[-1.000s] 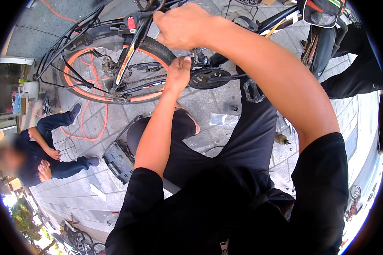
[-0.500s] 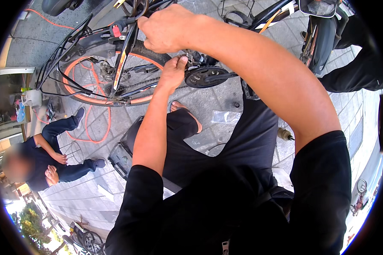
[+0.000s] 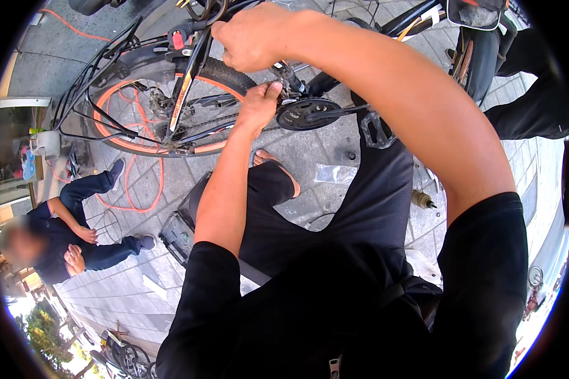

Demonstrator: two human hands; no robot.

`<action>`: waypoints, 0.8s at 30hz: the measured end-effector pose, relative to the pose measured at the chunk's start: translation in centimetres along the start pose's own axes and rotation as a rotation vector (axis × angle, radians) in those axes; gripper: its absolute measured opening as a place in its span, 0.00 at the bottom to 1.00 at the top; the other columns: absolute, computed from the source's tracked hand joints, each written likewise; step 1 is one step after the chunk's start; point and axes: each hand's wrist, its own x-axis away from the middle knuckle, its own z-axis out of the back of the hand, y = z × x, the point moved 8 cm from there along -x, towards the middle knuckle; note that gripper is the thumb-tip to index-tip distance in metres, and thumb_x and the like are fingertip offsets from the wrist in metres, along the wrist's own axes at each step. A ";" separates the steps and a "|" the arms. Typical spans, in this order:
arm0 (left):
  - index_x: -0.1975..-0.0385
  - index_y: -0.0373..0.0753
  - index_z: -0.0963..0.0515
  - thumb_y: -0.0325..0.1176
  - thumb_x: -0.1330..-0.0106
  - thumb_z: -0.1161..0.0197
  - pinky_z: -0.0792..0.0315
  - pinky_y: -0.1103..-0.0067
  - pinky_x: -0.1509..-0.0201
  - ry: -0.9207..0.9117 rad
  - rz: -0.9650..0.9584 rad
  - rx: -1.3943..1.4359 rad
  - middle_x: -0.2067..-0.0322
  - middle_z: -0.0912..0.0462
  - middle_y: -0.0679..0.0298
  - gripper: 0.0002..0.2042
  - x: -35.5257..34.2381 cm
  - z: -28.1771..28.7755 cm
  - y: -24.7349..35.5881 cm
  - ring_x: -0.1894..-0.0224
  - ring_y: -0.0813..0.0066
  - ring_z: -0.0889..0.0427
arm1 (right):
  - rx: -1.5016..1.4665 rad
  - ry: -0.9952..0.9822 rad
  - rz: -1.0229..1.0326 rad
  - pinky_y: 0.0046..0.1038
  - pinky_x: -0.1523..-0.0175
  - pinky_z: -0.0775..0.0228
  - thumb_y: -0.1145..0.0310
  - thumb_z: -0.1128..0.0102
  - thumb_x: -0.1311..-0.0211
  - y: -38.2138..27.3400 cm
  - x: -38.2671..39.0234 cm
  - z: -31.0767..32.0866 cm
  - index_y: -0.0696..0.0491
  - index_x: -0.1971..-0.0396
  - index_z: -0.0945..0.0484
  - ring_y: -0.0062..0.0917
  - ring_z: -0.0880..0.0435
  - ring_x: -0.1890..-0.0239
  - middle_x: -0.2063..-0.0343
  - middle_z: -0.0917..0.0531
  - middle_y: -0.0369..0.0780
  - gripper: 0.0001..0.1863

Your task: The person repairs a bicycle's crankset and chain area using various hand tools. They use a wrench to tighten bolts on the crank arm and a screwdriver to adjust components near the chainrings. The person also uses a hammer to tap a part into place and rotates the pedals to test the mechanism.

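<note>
A bicycle with an orange-rimmed wheel (image 3: 98, 117) fills the upper middle. My right hand (image 3: 250, 38) is closed beside the upper end of its black-and-white frame tube (image 3: 187, 88); what its fingers hold is hidden. Below it, my left hand (image 3: 259, 104) has its fingers curled at the metal parts by the frame's lower junction (image 3: 291, 82), thumb uppermost; the part it grips cannot be made out. The chainring and crank (image 3: 303, 115) sit just right of my left hand, and a pedal (image 3: 379, 132) hangs over my right thigh.
A co-worker (image 3: 57, 237) sits at left beside an orange hose (image 3: 158, 192). A dark-trousered person's leg (image 3: 518, 120) is at upper right. A plastic bag (image 3: 335, 174), a brass-coloured cylinder (image 3: 422, 199) and a dark tool case (image 3: 177, 234) lie around me. Other bicycles (image 3: 133, 357) stand lower left.
Both hands stay at the bicycle and shift only slightly. My right hand has moved a little up since half a second ago, showing more of the metal parts beneath it.
</note>
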 end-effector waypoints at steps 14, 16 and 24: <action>0.48 0.28 0.20 0.43 0.19 0.45 0.28 0.74 0.44 -0.028 0.019 -0.076 0.58 0.15 0.63 0.20 -0.4 0.0 0.3 0.55 0.75 0.22 | 0.061 -0.128 0.036 0.41 0.51 0.18 0.66 0.45 0.40 -0.2 -0.4 -0.1 0.52 0.59 0.11 0.37 0.10 0.53 0.58 0.09 0.42 0.16; 0.49 0.28 0.19 0.43 0.19 0.44 0.28 0.75 0.44 -0.049 0.008 -0.024 0.58 0.15 0.64 0.20 -0.2 0.1 -0.1 0.55 0.76 0.22 | 0.053 -0.136 0.058 0.41 0.52 0.18 0.66 0.45 0.40 -0.2 -0.6 0.2 0.52 0.59 0.11 0.37 0.10 0.54 0.59 0.09 0.42 0.16; 0.48 0.30 0.19 0.43 0.19 0.44 0.29 0.78 0.49 -0.049 -0.011 0.001 0.60 0.16 0.66 0.19 -0.1 0.2 -0.2 0.58 0.80 0.24 | -0.083 -0.254 0.219 0.42 0.52 0.17 0.65 0.35 0.44 0.6 1.1 2.7 0.55 0.66 0.10 0.42 0.09 0.56 0.62 0.10 0.50 0.11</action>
